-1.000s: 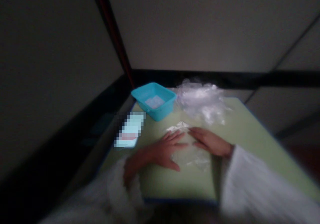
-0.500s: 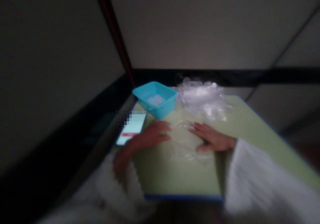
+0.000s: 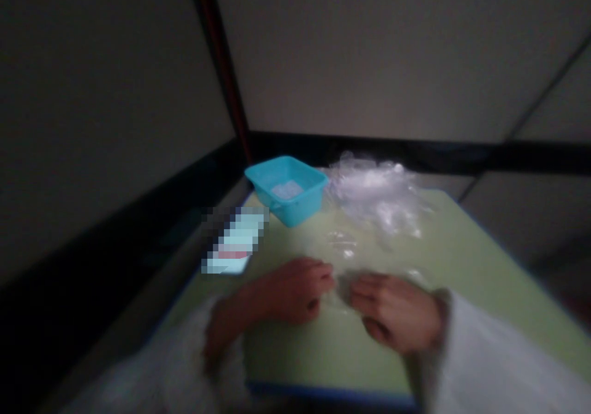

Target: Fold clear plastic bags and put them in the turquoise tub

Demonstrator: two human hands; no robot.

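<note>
A thin clear plastic bag (image 3: 342,243) lies flat on the pale green table, its outline hard to make out in the dim, blurred light. At its near left part, my left hand (image 3: 298,291) has its fingers curled in and closed on the film. My right hand (image 3: 399,312), also closed with fingers bent and thumb tucked in, grips the near right part of the bag. A small gap separates the two hands. How the fingertips hold the film is partly hidden.
A turquoise plastic basket (image 3: 302,212) with whitish pieces (image 3: 287,189) inside stands at the back left. Beside it is a heap of clear plastic bags (image 3: 376,189). A lit phone (image 3: 235,241) lies at the left edge of the table (image 3: 466,260). Walls rise behind and left.
Both hands have drawn nearer to me across the table. Their fingers, stretched out before, are now curled in on the plastic bag. The view has tilted slightly.
</note>
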